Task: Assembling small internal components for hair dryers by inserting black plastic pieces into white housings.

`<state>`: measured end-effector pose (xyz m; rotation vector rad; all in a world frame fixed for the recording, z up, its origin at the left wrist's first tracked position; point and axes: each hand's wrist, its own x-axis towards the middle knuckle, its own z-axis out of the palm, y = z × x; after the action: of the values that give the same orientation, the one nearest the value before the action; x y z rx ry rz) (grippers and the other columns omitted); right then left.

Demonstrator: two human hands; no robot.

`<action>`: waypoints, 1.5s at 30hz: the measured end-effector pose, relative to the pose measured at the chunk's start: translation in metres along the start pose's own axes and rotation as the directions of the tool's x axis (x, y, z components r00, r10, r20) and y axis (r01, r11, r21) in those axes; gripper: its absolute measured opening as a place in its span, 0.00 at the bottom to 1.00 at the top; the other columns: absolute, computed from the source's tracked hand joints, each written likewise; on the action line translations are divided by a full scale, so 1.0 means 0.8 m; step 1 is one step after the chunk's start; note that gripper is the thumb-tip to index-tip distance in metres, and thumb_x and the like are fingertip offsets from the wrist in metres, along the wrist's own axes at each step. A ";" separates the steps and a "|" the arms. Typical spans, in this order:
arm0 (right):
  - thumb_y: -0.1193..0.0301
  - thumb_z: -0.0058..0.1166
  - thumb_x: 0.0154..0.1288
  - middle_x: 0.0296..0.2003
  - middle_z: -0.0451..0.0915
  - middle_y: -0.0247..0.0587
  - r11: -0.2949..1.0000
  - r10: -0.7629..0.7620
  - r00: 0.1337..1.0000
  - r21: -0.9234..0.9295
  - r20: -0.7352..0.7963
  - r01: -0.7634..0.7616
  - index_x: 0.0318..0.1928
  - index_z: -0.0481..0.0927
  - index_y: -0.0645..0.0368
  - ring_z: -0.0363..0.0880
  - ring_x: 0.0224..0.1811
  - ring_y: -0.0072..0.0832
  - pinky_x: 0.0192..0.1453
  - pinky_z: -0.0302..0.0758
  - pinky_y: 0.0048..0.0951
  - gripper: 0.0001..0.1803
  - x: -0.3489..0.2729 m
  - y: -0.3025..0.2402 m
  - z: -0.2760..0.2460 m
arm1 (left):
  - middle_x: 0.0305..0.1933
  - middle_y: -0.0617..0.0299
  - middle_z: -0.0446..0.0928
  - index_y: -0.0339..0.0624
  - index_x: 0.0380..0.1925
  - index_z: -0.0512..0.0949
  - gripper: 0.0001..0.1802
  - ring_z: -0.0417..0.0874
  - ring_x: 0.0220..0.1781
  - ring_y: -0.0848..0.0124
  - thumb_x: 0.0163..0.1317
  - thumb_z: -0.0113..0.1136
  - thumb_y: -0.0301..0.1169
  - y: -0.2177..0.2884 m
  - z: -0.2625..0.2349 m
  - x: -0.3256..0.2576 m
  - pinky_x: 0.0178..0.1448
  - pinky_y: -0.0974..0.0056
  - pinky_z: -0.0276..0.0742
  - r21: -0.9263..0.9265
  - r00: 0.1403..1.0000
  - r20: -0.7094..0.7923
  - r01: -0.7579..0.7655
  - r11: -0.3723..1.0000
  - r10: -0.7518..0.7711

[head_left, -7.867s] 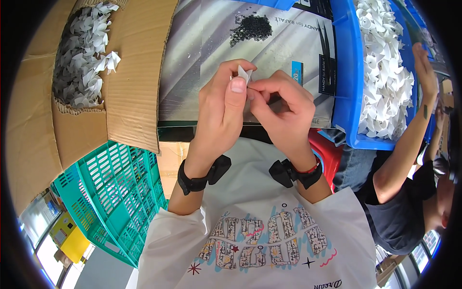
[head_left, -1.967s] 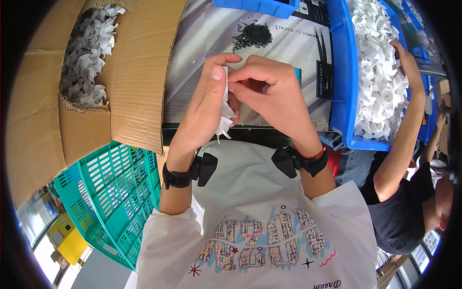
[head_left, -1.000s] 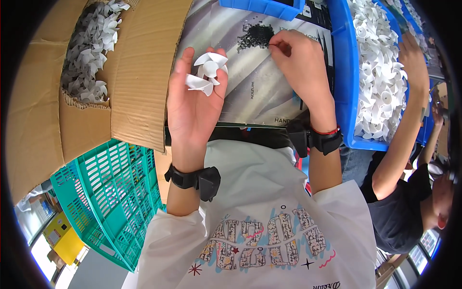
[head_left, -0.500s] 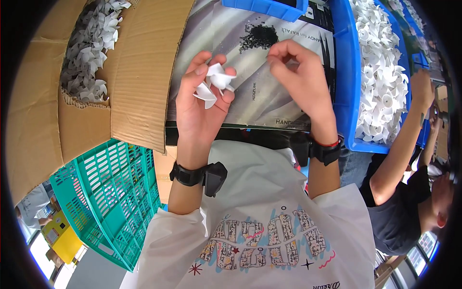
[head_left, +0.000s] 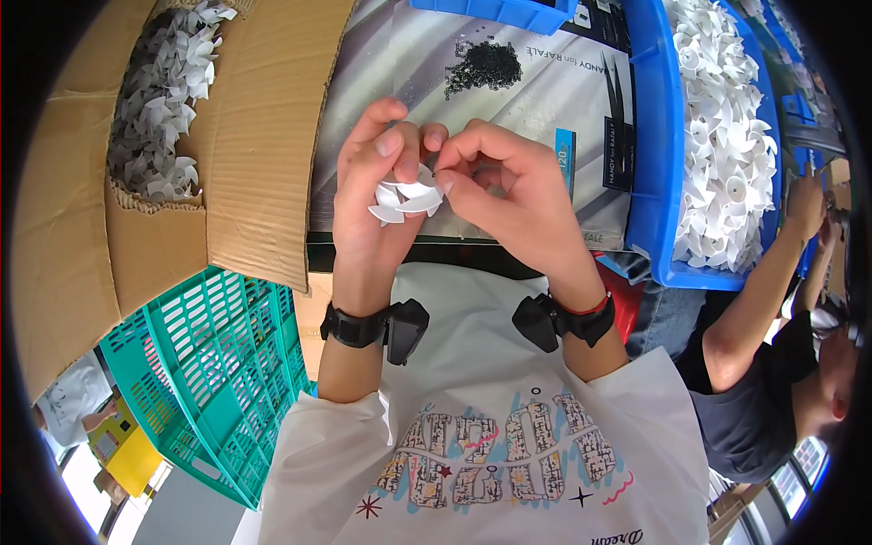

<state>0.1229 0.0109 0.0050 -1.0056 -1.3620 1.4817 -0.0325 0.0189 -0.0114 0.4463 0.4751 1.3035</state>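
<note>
Here the left hand (head_left: 377, 195) pinches a white fan (head_left: 406, 197) above the bench's near edge; the right hand (head_left: 504, 195), fingertips pressed together, meets its hub from the right, both equally near.

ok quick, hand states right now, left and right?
Left hand: closed on a white fan impeller.
Right hand: fingertips pinched at the same impeller's hub; whether they hold anything there cannot be told.
</note>
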 end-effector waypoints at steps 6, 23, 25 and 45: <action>0.81 0.55 0.62 0.33 0.76 0.28 0.997 0.053 0.997 0.044 0.060 -0.056 0.39 0.78 0.65 0.73 0.35 0.13 0.39 0.72 0.18 0.05 -0.001 -0.006 -0.007 | 0.17 0.65 0.70 0.39 0.49 0.77 0.13 0.81 0.56 0.58 0.68 0.55 0.32 0.000 0.002 -0.002 0.51 0.58 0.77 0.250 0.996 0.057 -0.079 0.965 0.066; 0.81 0.56 0.61 0.29 0.77 0.27 0.999 0.027 0.997 -0.043 0.079 -0.023 0.38 0.80 0.64 0.71 0.30 0.11 0.33 0.69 0.16 0.05 -0.007 -0.019 -0.011 | 0.20 0.61 0.74 0.37 0.50 0.76 0.13 0.81 0.60 0.53 0.71 0.50 0.31 0.004 0.000 0.001 0.57 0.55 0.78 0.292 0.986 0.165 -0.044 0.955 -0.005; 0.81 0.58 0.59 0.26 0.76 0.27 0.994 0.103 0.993 -0.054 0.056 -0.100 0.36 0.81 0.65 0.70 0.27 0.10 0.30 0.66 0.16 0.04 -0.009 -0.025 -0.012 | 0.20 0.61 0.74 0.37 0.51 0.76 0.13 0.81 0.60 0.53 0.71 0.49 0.31 0.004 -0.002 0.001 0.57 0.55 0.78 0.300 0.982 0.190 -0.052 0.953 -0.006; 0.81 0.58 0.62 0.26 0.78 0.27 0.993 0.080 0.996 0.085 -0.038 -0.077 0.36 0.82 0.67 0.70 0.27 0.09 0.28 0.65 0.16 0.03 -0.008 -0.010 -0.015 | 0.40 0.61 0.72 0.39 0.41 0.72 0.17 0.71 0.36 0.75 0.75 0.44 0.43 -0.013 0.033 -0.006 0.41 0.68 0.69 0.740 0.944 -0.043 -0.190 0.645 0.328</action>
<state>0.1368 0.0083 0.0122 -1.0415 -1.2337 1.5538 -0.0099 0.0109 0.0047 1.1157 1.1361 1.4013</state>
